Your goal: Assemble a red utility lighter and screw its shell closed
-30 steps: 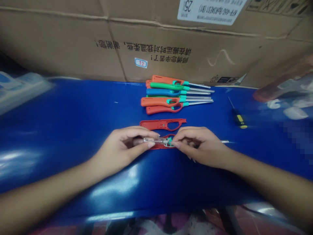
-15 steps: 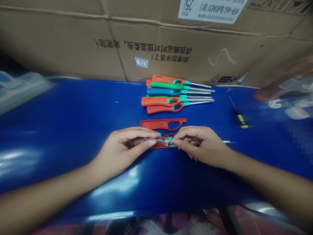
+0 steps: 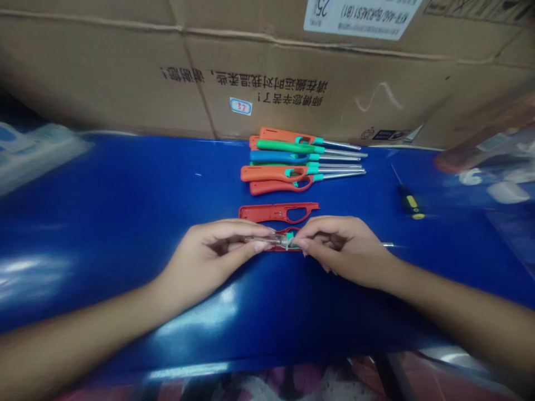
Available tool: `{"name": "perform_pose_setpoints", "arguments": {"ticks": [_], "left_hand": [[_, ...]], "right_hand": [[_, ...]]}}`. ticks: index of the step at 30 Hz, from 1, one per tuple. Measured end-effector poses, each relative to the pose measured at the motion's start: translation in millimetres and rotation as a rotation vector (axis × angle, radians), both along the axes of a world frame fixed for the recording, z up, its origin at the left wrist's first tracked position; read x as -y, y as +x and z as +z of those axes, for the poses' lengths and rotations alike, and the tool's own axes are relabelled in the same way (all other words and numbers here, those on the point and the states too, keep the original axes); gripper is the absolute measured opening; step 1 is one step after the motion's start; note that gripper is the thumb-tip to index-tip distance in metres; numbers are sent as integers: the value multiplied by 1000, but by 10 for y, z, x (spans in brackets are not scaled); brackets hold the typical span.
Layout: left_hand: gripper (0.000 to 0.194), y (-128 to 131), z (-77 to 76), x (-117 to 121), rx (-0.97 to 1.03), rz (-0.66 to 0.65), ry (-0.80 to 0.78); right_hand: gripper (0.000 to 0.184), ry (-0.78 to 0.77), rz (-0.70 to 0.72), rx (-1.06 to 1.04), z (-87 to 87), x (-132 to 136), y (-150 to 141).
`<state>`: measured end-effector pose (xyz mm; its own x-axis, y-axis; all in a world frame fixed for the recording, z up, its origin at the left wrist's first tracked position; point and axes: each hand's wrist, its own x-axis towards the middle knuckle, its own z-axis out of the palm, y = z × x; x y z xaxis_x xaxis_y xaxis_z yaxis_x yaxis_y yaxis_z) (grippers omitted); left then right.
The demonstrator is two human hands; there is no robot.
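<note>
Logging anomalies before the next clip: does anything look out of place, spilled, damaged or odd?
One oddity: the cardboard box behind the lighters has its printing upside down, so it seems inverted. The red shell half in front of the lighters shows no obvious damage, and I see no spill. The blurred side edges can't be judged.

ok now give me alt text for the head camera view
A person's left hand pinches a small clear tube while the right hand holds a teal piece beside it, above a blue table. Beyond them lie a red handle half and a pile of lighters, with a screwdriver to the right and a cardboard box behind.
</note>
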<state>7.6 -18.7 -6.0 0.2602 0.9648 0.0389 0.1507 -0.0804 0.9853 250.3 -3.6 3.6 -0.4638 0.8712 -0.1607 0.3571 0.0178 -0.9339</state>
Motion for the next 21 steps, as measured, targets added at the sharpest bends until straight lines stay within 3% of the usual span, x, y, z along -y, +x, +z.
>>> {"name": "perform_pose_setpoints", "arguments": {"ticks": [21], "left_hand": [[16,39,5,38,41,3,14]], "right_hand": [[19,68,16,-15,-1,-4,-2]]}}
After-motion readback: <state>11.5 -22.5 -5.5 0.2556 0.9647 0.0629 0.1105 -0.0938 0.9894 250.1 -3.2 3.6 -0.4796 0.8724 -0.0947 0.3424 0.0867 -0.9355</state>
